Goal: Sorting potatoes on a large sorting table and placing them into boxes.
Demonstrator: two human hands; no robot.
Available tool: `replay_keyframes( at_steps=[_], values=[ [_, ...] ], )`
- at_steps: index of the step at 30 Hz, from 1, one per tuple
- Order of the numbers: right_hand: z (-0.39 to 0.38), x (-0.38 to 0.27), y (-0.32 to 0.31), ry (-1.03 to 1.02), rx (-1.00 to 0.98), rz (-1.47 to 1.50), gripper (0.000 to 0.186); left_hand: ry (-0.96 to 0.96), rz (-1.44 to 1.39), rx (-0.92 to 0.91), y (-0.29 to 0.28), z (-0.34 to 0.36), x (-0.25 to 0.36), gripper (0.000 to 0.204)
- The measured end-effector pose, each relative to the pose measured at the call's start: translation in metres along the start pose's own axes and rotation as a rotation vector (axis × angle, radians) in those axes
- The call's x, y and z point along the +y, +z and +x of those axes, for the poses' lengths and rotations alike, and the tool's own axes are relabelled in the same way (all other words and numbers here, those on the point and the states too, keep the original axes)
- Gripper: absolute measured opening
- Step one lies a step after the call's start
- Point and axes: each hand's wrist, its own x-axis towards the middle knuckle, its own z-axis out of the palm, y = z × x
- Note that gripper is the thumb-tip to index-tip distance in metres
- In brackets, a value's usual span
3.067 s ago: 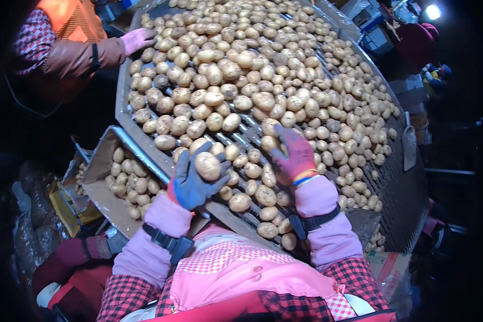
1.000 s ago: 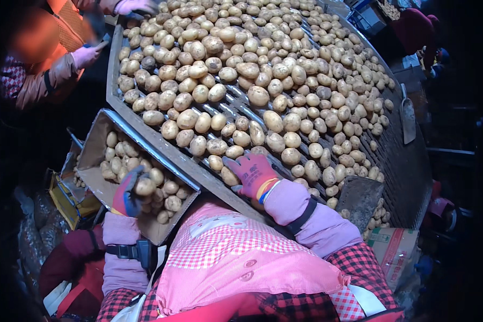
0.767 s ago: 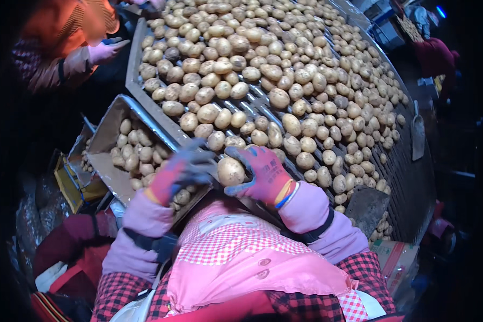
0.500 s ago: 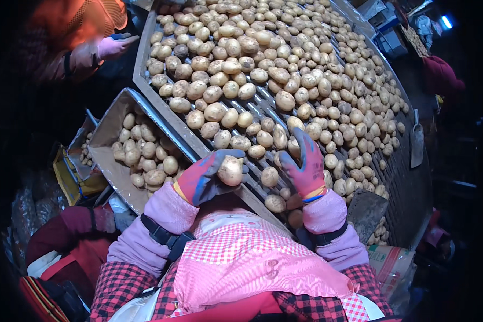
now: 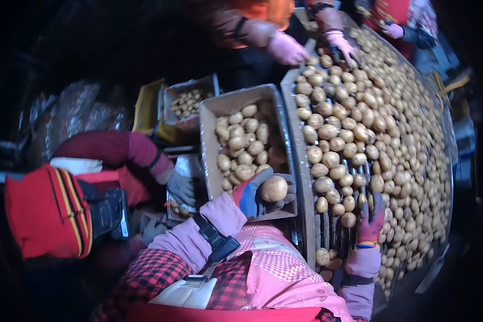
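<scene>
My left hand (image 5: 248,196), in a red and blue-grey work glove, is closed around a large pale potato (image 5: 274,189). It holds the potato above the near end of a cardboard box (image 5: 210,177) lined with clear plastic, where more potatoes (image 5: 244,156) lie heaped. My right hand (image 5: 370,224), gloved alike, reaches over the slatted sorting table (image 5: 335,233) with fingers apart. Loose potatoes (image 5: 397,177) touch or lie close to its fingertips, and I see none in its grasp.
A raised wooden rim (image 5: 306,214) borders the table beside the box. Across from me, a co-worker's pink-gloved hands (image 5: 288,49) work at the table's far corner. At left, a person in a red hat (image 5: 45,212) leans over another box. A smaller potato box (image 5: 172,110) stands beyond.
My view has turned left, so the box and the co-worker on the left show more fully. My left hand has carried the potato from the table's edge over the box.
</scene>
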Motion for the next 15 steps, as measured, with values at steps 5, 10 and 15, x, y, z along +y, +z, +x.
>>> replay_keyframes(
  at_steps=[5, 10, 15],
  values=[
    [0.012, -0.047, 0.015, -0.008, -0.186, 0.076, 0.048, 0.112, -0.085, 0.068, -0.039, -0.01, -0.003, 0.055],
    [0.011, -0.085, 0.002, -0.074, -0.185, 0.239, 0.063, 0.032, 0.05, 0.17, -0.004, 0.013, -0.01, 0.046],
    [-0.007, -0.104, -0.005, -0.252, -0.365, 0.209, 0.09, 0.085, 0.889, -0.401, 0.06, 0.069, -0.048, 0.045]
  ],
)
